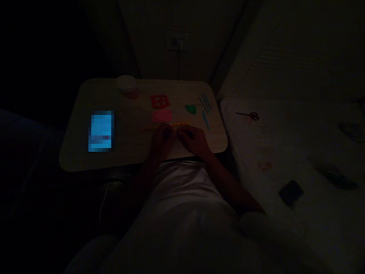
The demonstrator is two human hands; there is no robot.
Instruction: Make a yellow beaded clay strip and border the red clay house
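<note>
In dim light, my left hand [164,139] and my right hand [192,137] meet over the front of a small wooden table [131,146]. The fingers of both are curled into a pinch, almost touching each other. Whatever lies between the fingertips is too dark and small to make out. Just behind them runs a row of small orange-yellow pieces [181,123], with a thin orange strip [146,129] stretching left from my left hand. Farther back lie a flat pink piece [162,116] and a red frame with square openings [160,101].
Right on the table are a green lump [191,109], several thin sticks [205,102] and a blue plastic tool [205,119]. A lidded tub [127,86] stands back left; a bright pixelated screen [100,131] lies left. Scissors [248,115] rest on the pale surface [251,140] at right.
</note>
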